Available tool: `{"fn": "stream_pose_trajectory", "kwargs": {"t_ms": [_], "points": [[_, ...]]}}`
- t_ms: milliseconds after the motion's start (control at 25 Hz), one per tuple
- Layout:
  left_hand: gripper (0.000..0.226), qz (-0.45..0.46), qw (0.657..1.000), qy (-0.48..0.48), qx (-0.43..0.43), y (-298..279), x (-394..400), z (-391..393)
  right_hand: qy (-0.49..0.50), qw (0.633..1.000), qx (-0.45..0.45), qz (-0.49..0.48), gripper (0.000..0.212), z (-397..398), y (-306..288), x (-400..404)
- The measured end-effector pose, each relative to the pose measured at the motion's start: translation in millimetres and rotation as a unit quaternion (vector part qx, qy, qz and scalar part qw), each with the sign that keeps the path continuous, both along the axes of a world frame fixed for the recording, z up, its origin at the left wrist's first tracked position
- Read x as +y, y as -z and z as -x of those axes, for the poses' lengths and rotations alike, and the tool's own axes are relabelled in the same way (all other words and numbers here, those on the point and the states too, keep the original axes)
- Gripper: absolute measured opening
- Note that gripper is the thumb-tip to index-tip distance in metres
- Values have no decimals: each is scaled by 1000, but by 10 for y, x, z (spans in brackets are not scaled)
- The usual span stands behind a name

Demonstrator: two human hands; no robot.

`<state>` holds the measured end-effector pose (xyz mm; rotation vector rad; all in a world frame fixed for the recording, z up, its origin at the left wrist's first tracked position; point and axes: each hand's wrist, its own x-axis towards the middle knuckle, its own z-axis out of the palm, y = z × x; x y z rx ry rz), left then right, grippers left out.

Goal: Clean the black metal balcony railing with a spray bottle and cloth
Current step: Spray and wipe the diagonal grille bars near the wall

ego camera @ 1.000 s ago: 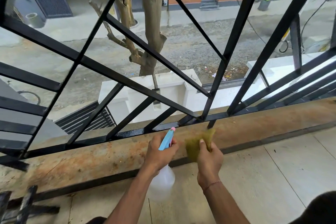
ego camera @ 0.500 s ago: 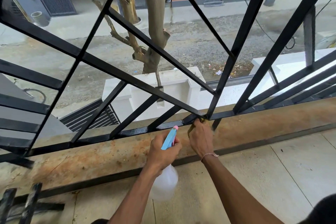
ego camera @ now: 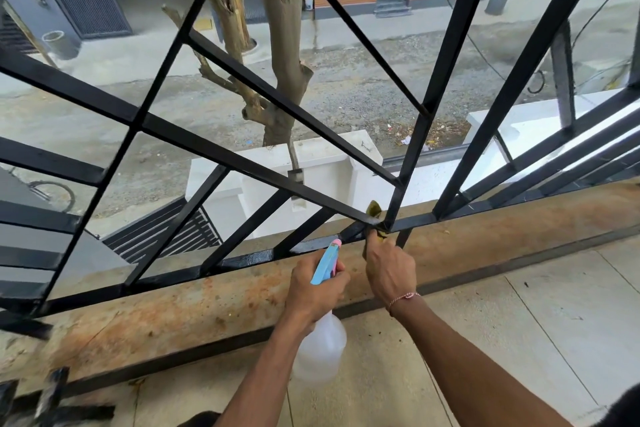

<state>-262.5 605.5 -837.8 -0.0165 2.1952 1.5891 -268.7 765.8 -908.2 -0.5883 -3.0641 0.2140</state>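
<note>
The black metal railing (ego camera: 249,166) crosses the whole view in slanted bars that meet the bottom rail near the centre. My left hand (ego camera: 317,289) grips a spray bottle (ego camera: 320,350) with a clear body and a blue and pink head, pointed at the wet bottom rail. To its right, my right hand (ego camera: 389,269) holds a yellow-green cloth (ego camera: 374,210) wrapped around the joint where the slanted bars meet the bottom rail. Most of the cloth is hidden behind the bars and my fingers.
A rust-stained concrete kerb (ego camera: 207,302) carries the railing, with a tiled floor (ego camera: 519,329) on my side. Loose black metal pieces (ego camera: 41,402) lie at the bottom left. Beyond the bars are a tree trunk (ego camera: 280,45), a white wall and the street below.
My right hand has moved up from the kerb with the cloth to the bar joint and now wraps it around the metal. My left hand and the bottle have barely shifted.
</note>
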Motion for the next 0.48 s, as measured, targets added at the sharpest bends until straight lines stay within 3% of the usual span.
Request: {"fn": "stream_pose_trajectory", "kwargs": {"t_ms": [120, 200, 320, 480], "points": [[11, 6, 1000, -2, 4, -7, -28, 12, 16, 994, 21, 105, 23, 77, -31, -44], [8, 6, 1000, -8, 4, -8, -73, 17, -35, 981, 28, 189, 25, 52, -29, -8], [7, -7, 1000, -19, 0, -63, -128, 9, -94, 974, 10, 205, 34, -2, -9, 127], [14, -15, 999, -37, -4, -172, -148, -2, -73, 962, 38, 259, 35, -94, -106, 109]]}}
